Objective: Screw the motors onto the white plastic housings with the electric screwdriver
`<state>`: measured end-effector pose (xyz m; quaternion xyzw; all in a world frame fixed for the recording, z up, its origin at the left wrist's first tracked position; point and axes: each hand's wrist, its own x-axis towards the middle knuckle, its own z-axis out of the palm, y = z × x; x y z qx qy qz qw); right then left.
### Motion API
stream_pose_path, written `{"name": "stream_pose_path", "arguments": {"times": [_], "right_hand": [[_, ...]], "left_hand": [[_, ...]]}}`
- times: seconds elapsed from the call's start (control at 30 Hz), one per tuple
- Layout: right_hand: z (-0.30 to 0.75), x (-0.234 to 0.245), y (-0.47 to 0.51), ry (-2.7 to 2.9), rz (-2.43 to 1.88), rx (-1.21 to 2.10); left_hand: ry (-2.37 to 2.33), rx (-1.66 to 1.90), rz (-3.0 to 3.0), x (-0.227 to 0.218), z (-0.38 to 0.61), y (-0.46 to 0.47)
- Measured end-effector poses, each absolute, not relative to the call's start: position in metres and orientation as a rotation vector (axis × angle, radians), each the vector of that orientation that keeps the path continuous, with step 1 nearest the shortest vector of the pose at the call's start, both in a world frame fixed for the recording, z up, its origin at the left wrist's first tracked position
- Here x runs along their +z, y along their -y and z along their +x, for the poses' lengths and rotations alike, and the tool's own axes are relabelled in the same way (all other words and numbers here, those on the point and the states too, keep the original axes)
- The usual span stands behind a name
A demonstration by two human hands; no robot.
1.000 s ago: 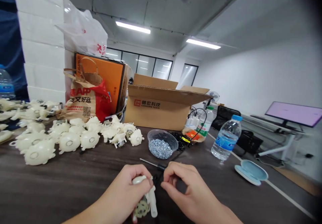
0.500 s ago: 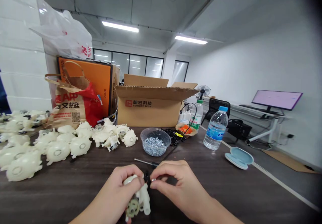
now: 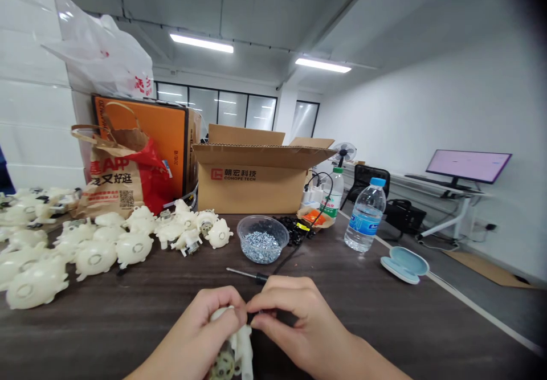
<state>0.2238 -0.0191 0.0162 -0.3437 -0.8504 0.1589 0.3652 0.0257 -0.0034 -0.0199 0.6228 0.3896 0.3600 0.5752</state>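
L hand (image 3: 192,334) closed round cream plastic housing (image 3: 241,348), w/ plastic gear (image 3: 222,366) at its lower end, held over the table at bottom of view. R hand (image 3: 299,323) pinches small dark bit (image 3: 252,316) at top of housing, too small to tell what. Screwdriver (image 3: 245,274) lies on dark table (image 3: 106,334) just past R hand, near bowl of screws (image 3: 260,246). Pile of cream housings (image 3: 98,254) to left, cardboard box (image 3: 243,183) behind

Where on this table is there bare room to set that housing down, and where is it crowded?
Bare dark tabletop lies between the left hand and the cream plastic housings. Another patch lies between the right hand and the water bottle. It's crowded around the screw bowl and black parts.
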Motion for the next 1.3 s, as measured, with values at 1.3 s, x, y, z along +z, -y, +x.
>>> {"name": "stream_pose_path", "arguments": {"times": [1.3], "right_hand": [[0.213, 0.008, 0.017, 1.723, -1.014, 0.998]], "left_hand": [[-1.034, 0.907, 1.553, -0.007, 0.033, 0.009]]}}
